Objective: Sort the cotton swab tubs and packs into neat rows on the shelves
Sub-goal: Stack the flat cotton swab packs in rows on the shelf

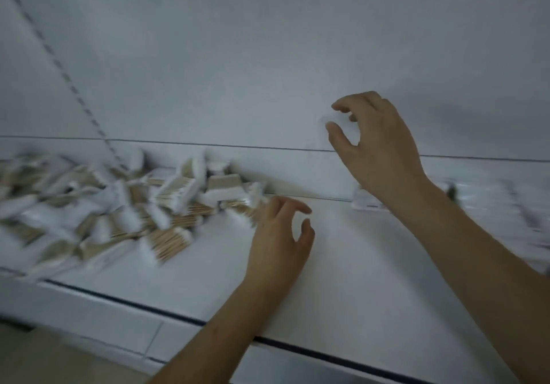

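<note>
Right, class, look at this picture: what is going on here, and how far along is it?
A person stands at a white shelf with both hands out. The left hand hovers, fingers loosely curled and holding nothing, at the edge of a jumbled pile of cotton swab packs. The right hand is raised near the back panel, also without a clear hold; blur hides whether it holds something clear. The packs lie in a heap, not yet in rows.

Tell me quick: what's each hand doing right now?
Left hand: fingers loosely curled, holding nothing, beside the swab packs.
Right hand: raised, loosely curled, holding nothing.
</note>
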Demonstrator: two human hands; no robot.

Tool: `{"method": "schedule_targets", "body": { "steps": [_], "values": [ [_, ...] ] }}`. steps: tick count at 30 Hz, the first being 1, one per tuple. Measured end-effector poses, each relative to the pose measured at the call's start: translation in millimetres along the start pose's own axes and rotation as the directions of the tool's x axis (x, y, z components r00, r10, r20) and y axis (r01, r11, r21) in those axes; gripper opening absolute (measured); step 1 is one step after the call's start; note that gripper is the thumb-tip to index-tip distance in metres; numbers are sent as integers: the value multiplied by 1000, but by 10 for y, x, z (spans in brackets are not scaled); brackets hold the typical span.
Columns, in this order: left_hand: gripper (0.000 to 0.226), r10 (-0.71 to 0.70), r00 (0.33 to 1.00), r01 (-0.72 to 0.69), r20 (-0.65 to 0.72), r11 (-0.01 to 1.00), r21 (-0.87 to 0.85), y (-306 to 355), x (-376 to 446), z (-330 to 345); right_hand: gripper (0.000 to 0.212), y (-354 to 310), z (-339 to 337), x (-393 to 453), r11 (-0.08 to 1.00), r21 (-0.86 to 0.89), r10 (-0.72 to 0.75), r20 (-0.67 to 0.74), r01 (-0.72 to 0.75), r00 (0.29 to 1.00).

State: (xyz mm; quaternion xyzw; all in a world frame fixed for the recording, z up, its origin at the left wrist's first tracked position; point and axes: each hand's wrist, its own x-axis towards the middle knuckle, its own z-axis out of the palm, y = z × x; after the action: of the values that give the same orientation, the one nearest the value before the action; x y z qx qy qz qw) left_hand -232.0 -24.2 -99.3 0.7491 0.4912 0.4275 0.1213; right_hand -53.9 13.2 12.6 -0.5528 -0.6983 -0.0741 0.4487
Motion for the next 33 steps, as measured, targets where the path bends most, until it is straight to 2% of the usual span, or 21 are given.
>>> {"method": "schedule_targets", "body": {
  "steps": [3, 5, 9, 12, 14, 16, 19, 22, 25, 29, 31, 33],
  "values": [
    [15, -60, 997, 65, -55, 993, 100, -219, -303, -356, 34, -302, 418, 48, 989, 142, -45, 34, 39, 998],
    [18, -99, 984, 131, -151, 966, 222, -412, -426, -584, 39, -459, 738, 11, 980, 190, -86, 117, 63, 989],
    [31, -209, 927, 343, -311, 810, 475, -822, -527, -925, 57, -613, 1374, -293, 976, 210, -116, 321, 48, 940],
    [46, -284, 891, 430, -355, 780, 456, -917, -554, -960, 75, -531, 1702, -567, 983, 109, -180, 472, 145, 863],
    [51, -301, 874, 460, -383, 768, 447, -929, -561, -920, 78, -475, 1749, -618, 980, 54, -194, 512, 194, 837],
    [56, -356, 842, 517, -405, 745, 422, -955, -557, -903, 64, -453, 1716, -604, 987, 30, -154, 458, 158, 875],
    [61, -434, 807, 579, -400, 711, 399, -973, -548, -916, 50, -441, 1691, -610, 983, 41, -184, 338, 181, 923],
    [62, -413, 833, 549, -370, 700, 456, -951, -549, -926, 42, -431, 1693, -616, 977, 47, -211, 276, 206, 938],
    [51, -376, 864, 502, -335, 709, 495, -961, -555, -937, 32, -431, 1637, -589, 983, 106, -173, 262, 150, 949],
    [31, -316, 877, 456, -363, 786, 418, -935, -583, -948, 26, -405, 1569, -545, 982, 170, -114, 210, 78, 971],
    [33, -295, 879, 428, -373, 835, 347, -872, -591, -960, 25, -406, 1537, -535, 980, 177, -118, 178, 86, 977],
    [44, -315, 876, 425, -365, 861, 279, -817, -598, -980, 24, -411, 1521, -538, 977, 199, -112, 172, 76, 979]
  ]
}}
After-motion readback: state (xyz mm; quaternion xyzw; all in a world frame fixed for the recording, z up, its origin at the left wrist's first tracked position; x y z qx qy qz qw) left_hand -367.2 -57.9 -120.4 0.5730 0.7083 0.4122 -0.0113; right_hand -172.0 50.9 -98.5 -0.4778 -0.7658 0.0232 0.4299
